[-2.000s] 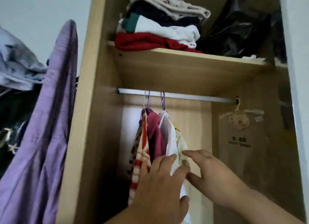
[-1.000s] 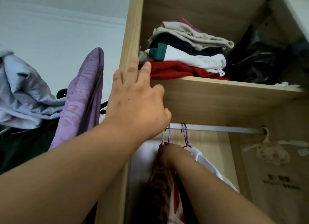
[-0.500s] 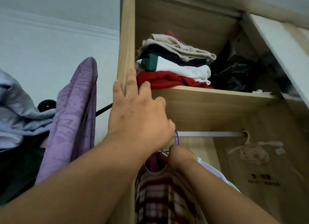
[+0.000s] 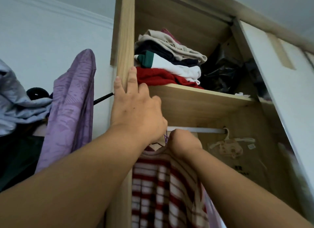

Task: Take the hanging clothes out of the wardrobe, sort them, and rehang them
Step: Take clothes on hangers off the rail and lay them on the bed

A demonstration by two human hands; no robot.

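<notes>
Lifting purple hanger off rail | right hand clenched round it, left hand flat on wardrobe panel | risk: hook snags, striped shirt slips

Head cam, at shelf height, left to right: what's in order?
Pale blue garment → purple garment → wardrobe side panel, with the left hand pressed on it → folded clothes stack → black plastic bag → white sliding door.
</notes>
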